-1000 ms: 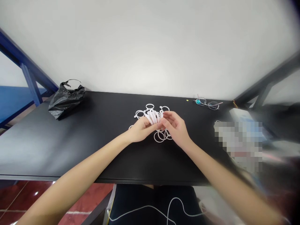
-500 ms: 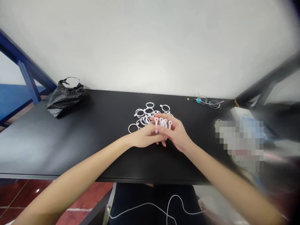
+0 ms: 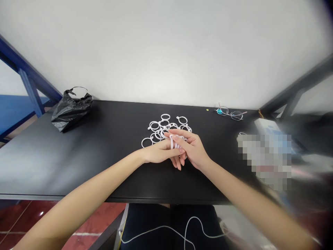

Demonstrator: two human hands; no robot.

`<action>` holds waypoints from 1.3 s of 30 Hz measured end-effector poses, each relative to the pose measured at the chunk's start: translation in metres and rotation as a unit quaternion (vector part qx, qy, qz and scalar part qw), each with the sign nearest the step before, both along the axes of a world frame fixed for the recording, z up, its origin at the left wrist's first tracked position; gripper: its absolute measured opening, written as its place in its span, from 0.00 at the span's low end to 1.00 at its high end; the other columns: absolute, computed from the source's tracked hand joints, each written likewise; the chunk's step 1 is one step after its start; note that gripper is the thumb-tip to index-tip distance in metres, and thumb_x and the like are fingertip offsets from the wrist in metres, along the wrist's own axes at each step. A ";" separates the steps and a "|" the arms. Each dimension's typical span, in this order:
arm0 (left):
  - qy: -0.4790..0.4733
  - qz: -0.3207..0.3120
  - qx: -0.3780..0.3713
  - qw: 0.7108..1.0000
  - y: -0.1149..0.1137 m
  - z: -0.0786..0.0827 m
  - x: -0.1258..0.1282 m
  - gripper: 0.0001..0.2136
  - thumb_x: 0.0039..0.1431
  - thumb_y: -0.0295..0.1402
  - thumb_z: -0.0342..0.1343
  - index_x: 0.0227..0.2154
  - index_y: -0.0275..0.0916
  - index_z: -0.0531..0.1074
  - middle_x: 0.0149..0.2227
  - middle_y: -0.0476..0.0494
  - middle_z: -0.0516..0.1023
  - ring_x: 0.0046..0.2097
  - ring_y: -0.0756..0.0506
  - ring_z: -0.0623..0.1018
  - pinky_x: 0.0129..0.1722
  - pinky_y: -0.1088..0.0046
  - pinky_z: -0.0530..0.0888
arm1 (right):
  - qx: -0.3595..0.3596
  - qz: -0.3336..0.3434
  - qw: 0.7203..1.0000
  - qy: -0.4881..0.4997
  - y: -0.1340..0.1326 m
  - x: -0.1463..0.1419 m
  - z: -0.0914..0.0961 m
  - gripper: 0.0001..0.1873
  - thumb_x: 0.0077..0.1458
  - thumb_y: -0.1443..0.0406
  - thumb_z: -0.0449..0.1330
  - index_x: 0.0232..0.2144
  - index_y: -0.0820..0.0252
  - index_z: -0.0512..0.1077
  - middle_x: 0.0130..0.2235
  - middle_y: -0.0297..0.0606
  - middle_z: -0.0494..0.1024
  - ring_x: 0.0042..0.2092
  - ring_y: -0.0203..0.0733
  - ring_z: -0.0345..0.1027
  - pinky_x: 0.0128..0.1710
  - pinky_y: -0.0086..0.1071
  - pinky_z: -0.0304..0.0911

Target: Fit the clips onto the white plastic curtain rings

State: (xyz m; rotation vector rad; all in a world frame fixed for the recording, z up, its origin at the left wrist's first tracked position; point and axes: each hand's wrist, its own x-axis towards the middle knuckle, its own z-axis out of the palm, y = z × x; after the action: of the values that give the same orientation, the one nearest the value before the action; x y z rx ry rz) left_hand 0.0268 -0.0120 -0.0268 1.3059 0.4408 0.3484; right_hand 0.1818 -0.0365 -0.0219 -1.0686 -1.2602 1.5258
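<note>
Partly hidden rings (image 3: 172,142) between hands (image 3: 185,152)

A plain white wall (image 3: 166,52), evenly lit, stands behind a matte black table (image 3: 104,166), with a blue metal frame (image 3: 28,81) at left, a dark grey strut (image 3: 299,88) at right and red tiled floor (image 3: 26,215) below.

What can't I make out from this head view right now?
Head view:
- bunch of rings: count hidden by the left hand and right hand closed around it.
- Right end of the table: a pixelated patch covers what lies there.
- black bag: contents hidden by its own folds.
- white cable: cut off by the bottom edge.
- glasses: too small for detail.
</note>
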 end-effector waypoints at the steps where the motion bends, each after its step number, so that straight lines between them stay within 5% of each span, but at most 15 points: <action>1: -0.004 -0.001 -0.006 1.000 0.000 0.000 0.000 0.20 0.60 0.50 0.55 0.30 0.33 0.74 0.29 0.43 0.78 0.30 0.49 0.79 0.36 0.72 0.78 | 0.005 -0.001 1.000 0.000 0.001 0.000 0.000 0.19 0.54 0.53 0.63 0.46 0.52 0.76 0.49 0.40 0.80 0.17 0.29 0.66 0.12 0.25 0.60; 9: -0.036 0.009 0.020 0.999 0.004 -0.001 -0.003 0.18 0.64 0.47 0.53 0.34 0.35 0.75 0.35 0.41 0.80 0.41 0.47 0.80 0.49 0.66 0.76 | 0.026 0.040 0.997 -0.059 0.006 0.006 -0.002 0.27 0.56 0.46 0.59 0.49 0.56 0.76 0.21 0.31 0.76 0.18 0.34 0.67 0.20 0.28 0.66; 13: -0.025 -0.015 0.027 0.999 0.005 -0.002 -0.004 0.18 0.66 0.45 0.51 0.38 0.34 0.76 0.39 0.39 0.81 0.42 0.46 0.81 0.50 0.65 0.76 | 0.078 0.035 0.993 -0.084 0.005 0.008 -0.004 0.23 0.59 0.48 0.57 0.46 0.57 0.78 0.15 0.28 0.71 0.19 0.34 0.68 0.27 0.28 0.68; 18: -0.026 -0.021 0.028 0.999 0.006 -0.004 -0.004 0.19 0.66 0.45 0.51 0.39 0.32 0.76 0.40 0.37 0.81 0.41 0.46 0.81 0.48 0.64 0.76 | 0.071 0.031 0.993 -0.093 0.004 0.007 -0.003 0.25 0.60 0.50 0.56 0.48 0.60 0.78 0.12 0.26 0.67 0.14 0.30 0.61 0.22 0.25 0.63; 30: 0.017 -0.042 0.087 0.995 0.004 0.004 -0.007 0.21 0.68 0.46 0.46 0.39 0.33 0.76 0.35 0.41 0.82 0.32 0.50 0.81 0.51 0.64 0.74 | 0.036 0.058 0.996 -0.060 0.003 0.005 0.000 0.26 0.61 0.49 0.54 0.50 0.62 0.75 0.11 0.24 0.63 0.10 0.29 0.54 0.11 0.22 0.47; 34: -0.028 -0.061 0.018 0.998 0.008 0.010 -0.016 0.16 0.68 0.43 0.49 0.37 0.34 0.74 0.35 0.42 0.82 0.26 0.51 0.80 0.41 0.69 0.77 | 0.003 0.160 0.986 0.056 0.013 0.013 0.003 0.30 0.59 0.44 0.53 0.46 0.61 0.77 0.20 0.32 0.75 0.22 0.35 0.70 0.29 0.29 0.69; 36: -0.067 -0.098 -0.036 0.992 0.012 0.014 -0.024 0.16 0.66 0.43 0.51 0.36 0.34 0.73 0.34 0.41 0.82 0.25 0.49 0.80 0.31 0.72 0.77 | 0.019 0.199 0.976 0.089 0.019 0.019 0.004 0.29 0.47 0.46 0.67 0.44 0.60 0.78 0.31 0.37 0.80 0.35 0.40 0.75 0.41 0.34 0.71; 39: -0.091 -0.141 -0.079 0.983 0.018 0.017 -0.034 0.15 0.64 0.44 0.54 0.33 0.34 0.74 0.32 0.40 0.81 0.25 0.47 0.80 0.25 0.73 0.77 | 0.036 0.188 0.978 0.087 0.025 0.025 0.001 0.25 0.39 0.58 0.74 0.42 0.58 0.78 0.39 0.37 0.80 0.41 0.38 0.74 0.43 0.33 0.69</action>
State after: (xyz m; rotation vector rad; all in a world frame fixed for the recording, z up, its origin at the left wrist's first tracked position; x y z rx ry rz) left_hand -0.0069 0.0058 -0.0097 1.1510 0.1229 0.1884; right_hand 0.2072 -0.0118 -0.0208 -0.6555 -1.4364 1.7949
